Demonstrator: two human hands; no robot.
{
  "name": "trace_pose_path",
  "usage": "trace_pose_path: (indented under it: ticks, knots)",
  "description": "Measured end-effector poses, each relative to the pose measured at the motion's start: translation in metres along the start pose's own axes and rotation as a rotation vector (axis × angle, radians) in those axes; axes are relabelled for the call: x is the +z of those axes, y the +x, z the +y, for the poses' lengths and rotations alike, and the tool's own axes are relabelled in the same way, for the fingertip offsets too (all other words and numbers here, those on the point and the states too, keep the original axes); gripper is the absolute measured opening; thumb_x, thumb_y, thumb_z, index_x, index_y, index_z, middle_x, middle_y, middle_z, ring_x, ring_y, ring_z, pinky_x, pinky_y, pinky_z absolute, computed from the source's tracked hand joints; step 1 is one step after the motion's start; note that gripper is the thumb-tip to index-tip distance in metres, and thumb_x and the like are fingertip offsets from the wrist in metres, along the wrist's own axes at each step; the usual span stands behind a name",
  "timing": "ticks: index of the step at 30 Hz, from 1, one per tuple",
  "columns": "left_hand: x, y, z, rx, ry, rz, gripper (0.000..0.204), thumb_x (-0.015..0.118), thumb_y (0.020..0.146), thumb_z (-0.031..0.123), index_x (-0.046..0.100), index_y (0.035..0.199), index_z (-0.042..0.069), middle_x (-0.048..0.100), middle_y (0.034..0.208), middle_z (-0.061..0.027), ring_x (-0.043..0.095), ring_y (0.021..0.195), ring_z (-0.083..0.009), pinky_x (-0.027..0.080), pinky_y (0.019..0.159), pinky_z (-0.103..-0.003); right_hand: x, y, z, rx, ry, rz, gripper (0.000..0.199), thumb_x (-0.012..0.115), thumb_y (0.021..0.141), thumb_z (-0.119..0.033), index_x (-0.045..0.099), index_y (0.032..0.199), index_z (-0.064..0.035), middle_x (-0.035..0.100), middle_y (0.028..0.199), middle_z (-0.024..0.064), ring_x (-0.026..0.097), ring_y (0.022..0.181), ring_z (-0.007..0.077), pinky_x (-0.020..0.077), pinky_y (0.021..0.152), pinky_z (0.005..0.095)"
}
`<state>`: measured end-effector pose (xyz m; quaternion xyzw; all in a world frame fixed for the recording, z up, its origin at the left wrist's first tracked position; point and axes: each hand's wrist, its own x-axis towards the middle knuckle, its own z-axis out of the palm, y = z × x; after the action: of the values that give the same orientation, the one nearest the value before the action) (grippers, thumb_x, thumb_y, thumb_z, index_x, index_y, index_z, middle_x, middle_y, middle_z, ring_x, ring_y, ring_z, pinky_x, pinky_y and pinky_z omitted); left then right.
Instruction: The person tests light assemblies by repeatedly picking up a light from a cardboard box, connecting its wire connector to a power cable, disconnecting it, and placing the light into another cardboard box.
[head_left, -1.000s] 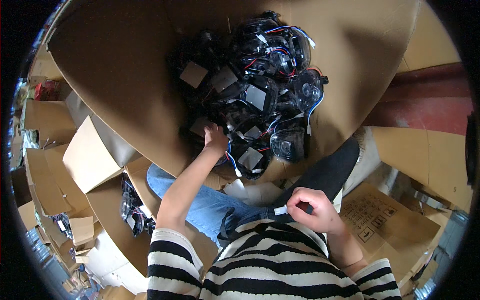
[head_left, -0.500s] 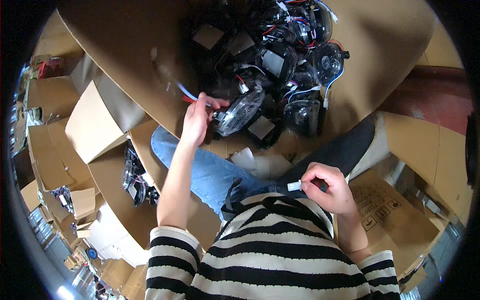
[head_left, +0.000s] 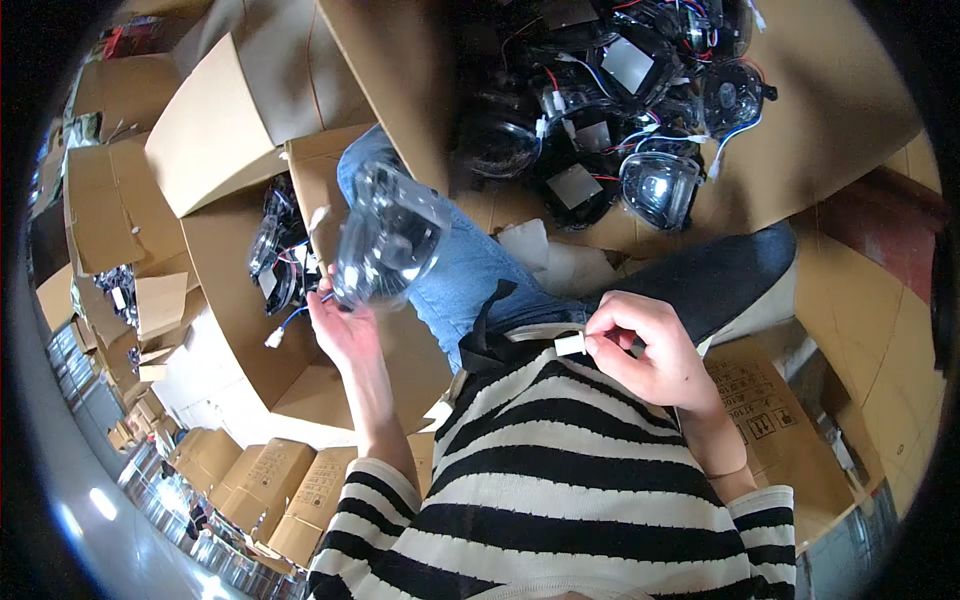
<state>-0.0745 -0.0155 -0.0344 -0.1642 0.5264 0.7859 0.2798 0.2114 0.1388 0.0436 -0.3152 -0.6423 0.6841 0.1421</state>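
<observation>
My left hand (head_left: 347, 328) holds a clear, rounded plastic lamp (head_left: 392, 242) from below, over my left thigh at the rim of a lower carton (head_left: 225, 320). A blue-and-white wire with a white connector (head_left: 274, 338) hangs from it beside my fingers. In front of my waist, my right hand (head_left: 645, 350) pinches a small white piece (head_left: 570, 345), perhaps a label or connector; its exact kind is unclear. Ahead stands a large open carton (head_left: 830, 100) with several similar lamps (head_left: 660, 188) heaped inside, their red, blue and white wires loose among them.
The lower carton on the left holds more dark lamps (head_left: 275, 250) and has a raised flap (head_left: 215, 130). At the right is a printed brown carton (head_left: 765, 400). Closed boxes (head_left: 265, 480) stand at the lower left. My legs straddle the large carton's near corner.
My left hand has lifted the lamp out of the large carton and brought it left and nearer, over the thigh. The right hand keeps its pinch near the waist. The view has shifted.
</observation>
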Motion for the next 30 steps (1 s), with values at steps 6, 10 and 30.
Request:
trace_pose_path:
  ticks: [6, 10, 30]
  knots:
    - [-0.001, 0.013, 0.004, 0.050, -0.015, -0.313, 0.022, 0.042, 0.086, 0.022, 0.050, 0.090, 0.001, 0.054, 0.098, -0.0112, 0.050, 0.093, -0.0227, 0.038, 0.084, -0.037, 0.013, -0.006, -0.008, -0.019, -0.044, -0.037, 0.008, 0.057, 0.071, -0.002, 0.050, 0.070, -0.0021, 0.048, 0.060, 0.0042, 0.043, 0.048, 0.0110, 0.0327, 0.043, 0.0230]
    - [0.028, -0.033, 0.016, 0.675, 0.690, -0.374, 0.042, 0.034, 0.090, 0.030, 0.045, 0.098, -0.010, 0.052, 0.092, -0.0159, 0.052, 0.087, -0.0228, 0.039, 0.085, -0.034, 0.024, -0.006, -0.005, -0.049, -0.005, -0.044, 0.007, 0.057, 0.070, 0.001, 0.051, 0.068, -0.0011, 0.046, 0.062, 0.0022, 0.037, 0.050, 0.0088, 0.0282, 0.044, 0.0220]
    - [0.083, -0.100, 0.004, 0.191, 0.779, -1.140, 0.017, 0.043, 0.085, 0.009, 0.056, 0.083, -0.003, 0.057, 0.074, -0.0079, 0.049, 0.055, -0.0088, 0.039, 0.050, -0.020, 0.017, 0.000, -0.048, -0.169, 0.040, -0.027, 0.006, 0.057, 0.069, 0.001, 0.053, 0.072, -0.0021, 0.051, 0.063, 0.0027, 0.040, 0.053, 0.0100, 0.0281, 0.045, 0.0220]
